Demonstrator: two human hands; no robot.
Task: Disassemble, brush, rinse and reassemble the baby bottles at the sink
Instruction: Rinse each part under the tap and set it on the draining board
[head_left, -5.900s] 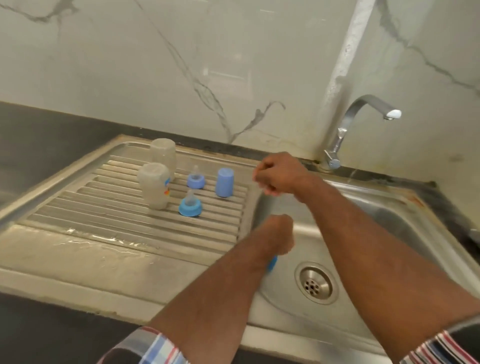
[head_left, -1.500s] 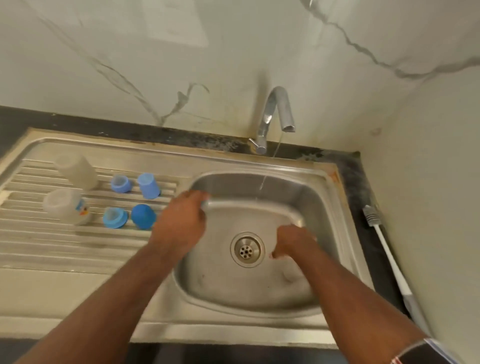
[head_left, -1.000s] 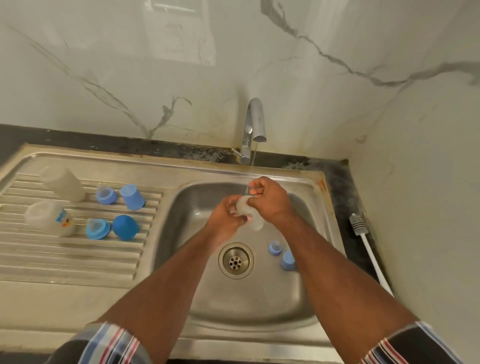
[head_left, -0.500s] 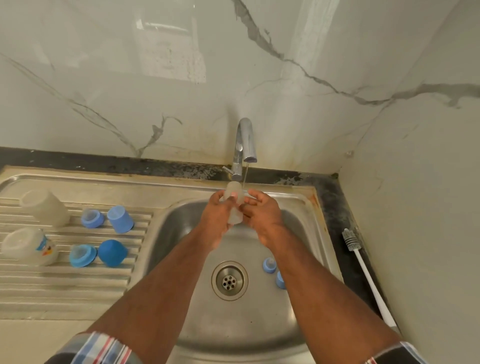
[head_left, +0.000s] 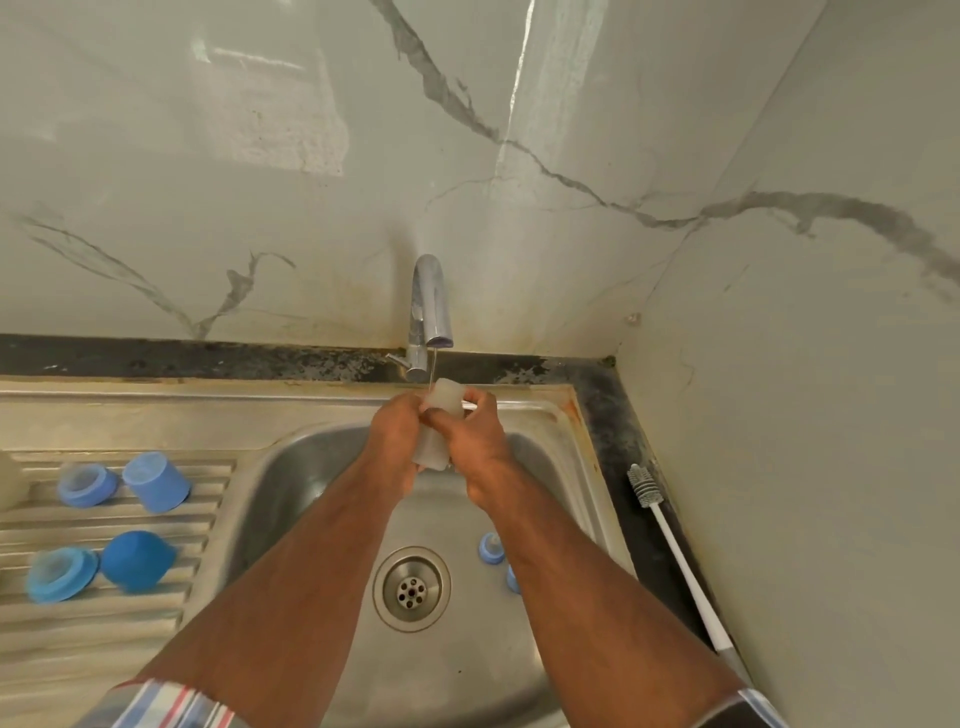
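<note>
A cloudy clear bottle body (head_left: 440, 402) is held up under the tap (head_left: 430, 306), where a thin stream of water runs onto its top. My left hand (head_left: 395, 441) grips it from the left and my right hand (head_left: 475, 441) from the right, both over the sink basin (head_left: 291, 478). A blue teat ring (head_left: 491, 548) lies on the basin floor right of the drain (head_left: 411, 588); a second blue piece (head_left: 512, 579) peeks out beside my right forearm. On the drainboard (head_left: 104, 618) stand a blue teat ring (head_left: 85, 485), a blue cap (head_left: 156, 481), another ring (head_left: 61, 574) and a round blue cap (head_left: 137, 560).
A white bottle brush (head_left: 675, 551) lies on the dark counter strip right of the sink, against the wall. The edge of another clear bottle (head_left: 8, 480) shows at the far left of the drainboard. Marble wall panels close the back and right.
Both hands have risen with the bottle from mid-basin to just under the spout. Before that the left hand set a blue cap on the drainboard.
</note>
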